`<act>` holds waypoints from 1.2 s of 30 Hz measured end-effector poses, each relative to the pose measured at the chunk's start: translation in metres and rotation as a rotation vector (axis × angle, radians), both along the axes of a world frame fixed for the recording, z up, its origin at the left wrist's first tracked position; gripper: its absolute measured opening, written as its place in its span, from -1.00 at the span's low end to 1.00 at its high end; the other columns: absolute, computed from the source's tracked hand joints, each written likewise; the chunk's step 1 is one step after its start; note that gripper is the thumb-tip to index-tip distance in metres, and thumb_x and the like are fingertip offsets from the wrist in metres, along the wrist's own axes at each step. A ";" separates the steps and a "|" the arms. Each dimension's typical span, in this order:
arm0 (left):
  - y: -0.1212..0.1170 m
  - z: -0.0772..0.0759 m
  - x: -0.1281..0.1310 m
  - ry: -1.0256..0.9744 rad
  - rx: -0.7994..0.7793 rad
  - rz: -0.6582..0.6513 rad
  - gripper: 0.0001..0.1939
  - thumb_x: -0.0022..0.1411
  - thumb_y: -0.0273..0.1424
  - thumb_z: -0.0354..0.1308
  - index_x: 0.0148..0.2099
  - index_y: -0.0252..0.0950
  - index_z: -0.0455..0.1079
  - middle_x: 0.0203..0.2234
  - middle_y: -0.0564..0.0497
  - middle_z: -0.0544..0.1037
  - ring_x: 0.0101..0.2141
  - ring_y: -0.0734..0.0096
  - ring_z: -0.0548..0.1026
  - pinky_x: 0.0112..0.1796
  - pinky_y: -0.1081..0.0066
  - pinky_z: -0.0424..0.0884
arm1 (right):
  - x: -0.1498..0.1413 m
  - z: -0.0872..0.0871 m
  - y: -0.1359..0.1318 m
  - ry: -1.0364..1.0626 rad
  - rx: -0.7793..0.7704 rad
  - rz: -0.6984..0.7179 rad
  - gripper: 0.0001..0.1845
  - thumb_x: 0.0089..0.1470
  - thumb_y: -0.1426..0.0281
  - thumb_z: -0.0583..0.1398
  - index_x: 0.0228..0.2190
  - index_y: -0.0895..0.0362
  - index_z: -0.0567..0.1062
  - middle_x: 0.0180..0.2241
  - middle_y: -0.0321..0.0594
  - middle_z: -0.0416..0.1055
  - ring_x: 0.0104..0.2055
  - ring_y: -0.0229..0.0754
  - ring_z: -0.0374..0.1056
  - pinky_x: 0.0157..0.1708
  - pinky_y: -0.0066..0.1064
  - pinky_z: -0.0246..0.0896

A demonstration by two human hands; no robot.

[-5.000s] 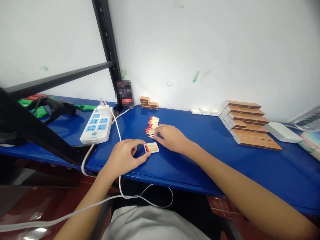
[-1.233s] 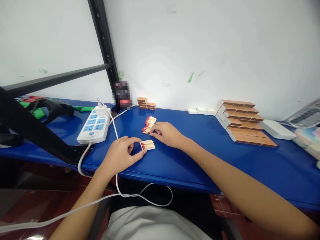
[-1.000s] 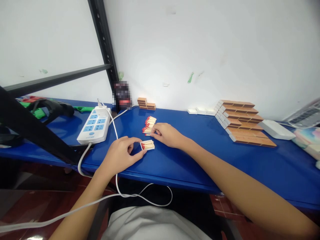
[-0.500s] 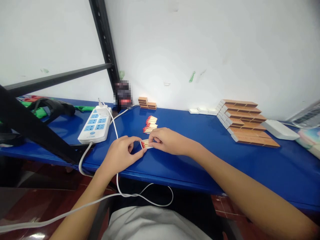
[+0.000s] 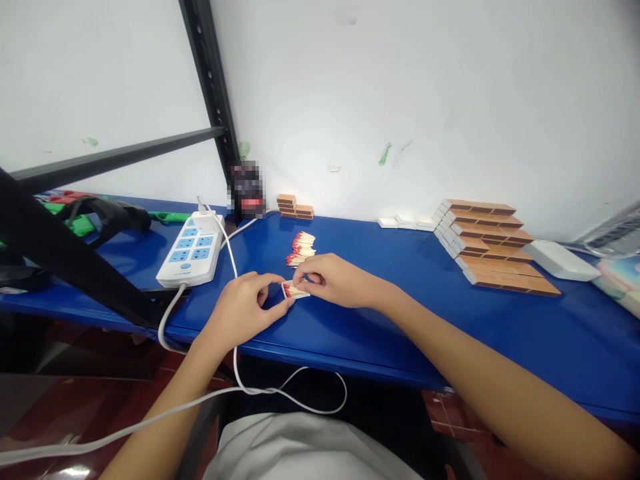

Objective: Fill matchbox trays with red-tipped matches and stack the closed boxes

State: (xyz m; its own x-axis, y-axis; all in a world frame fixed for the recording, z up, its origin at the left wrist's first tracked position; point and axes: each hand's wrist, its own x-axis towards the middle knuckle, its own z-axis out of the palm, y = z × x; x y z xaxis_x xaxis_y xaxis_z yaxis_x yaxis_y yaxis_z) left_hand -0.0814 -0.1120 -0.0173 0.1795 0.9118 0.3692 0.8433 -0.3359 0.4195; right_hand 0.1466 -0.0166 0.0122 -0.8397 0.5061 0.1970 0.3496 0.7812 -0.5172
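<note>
A small white matchbox tray point(image 5: 305, 295) with red-headed matches point(image 5: 291, 291) in it lies on the blue table near its front edge. My left hand point(image 5: 250, 303) holds the tray's left end between thumb and index finger. Over the tray's right part, my right hand point(image 5: 330, 280) is closed in a pinch at the matches; its fingers partly hide them, so how many it grips cannot be seen. Just behind the tray, a loose pile of matches point(image 5: 303, 248) rests on the table with the red heads mostly to the left.
Brown matchboxes point(image 5: 490, 243) rise in a stepped stack at the right, beside a white block point(image 5: 563, 260). White trays point(image 5: 406, 222) line the wall; a few more matchboxes point(image 5: 296, 210) stand back left. A power strip point(image 5: 193, 250), its cable point(image 5: 167, 320) and a black rack post point(image 5: 213, 73) are at left.
My right fingertips have shifted slightly left and up over the tray. More of the tray's near right edge shows now. My left hand keeps its hold.
</note>
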 end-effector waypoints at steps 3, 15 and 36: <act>0.000 0.001 0.001 -0.008 -0.007 -0.002 -0.68 0.33 -0.10 0.31 -0.02 -0.18 0.61 -0.61 0.15 0.35 -0.47 0.37 0.39 -0.37 0.38 0.23 | 0.000 0.002 -0.001 0.019 -0.029 0.041 -0.85 0.31 0.43 0.21 -0.24 0.12 0.61 -0.45 -0.36 0.31 -0.41 -0.29 0.16 -0.34 -0.41 0.02; 0.000 0.000 0.000 0.001 -0.008 -0.009 -0.67 0.32 -0.08 0.31 -0.02 -0.18 0.61 -0.60 0.15 0.36 -0.47 0.37 0.39 -0.37 0.37 0.24 | 0.005 0.006 0.001 0.025 -0.050 0.058 -0.83 0.28 0.47 0.21 -0.22 0.11 0.64 -0.39 -0.32 0.39 -0.40 -0.28 0.18 -0.32 -0.40 0.07; 0.000 0.001 0.001 0.011 -0.021 -0.011 -0.70 0.31 -0.10 0.32 -0.05 -0.17 0.63 -0.59 0.15 0.37 -0.49 0.40 0.38 -0.37 0.39 0.24 | 0.000 0.001 0.003 -0.103 0.115 -0.067 -0.90 0.33 0.47 0.27 -0.30 0.14 0.55 -0.23 -0.20 0.54 -0.21 -0.19 0.34 -0.23 -0.38 0.05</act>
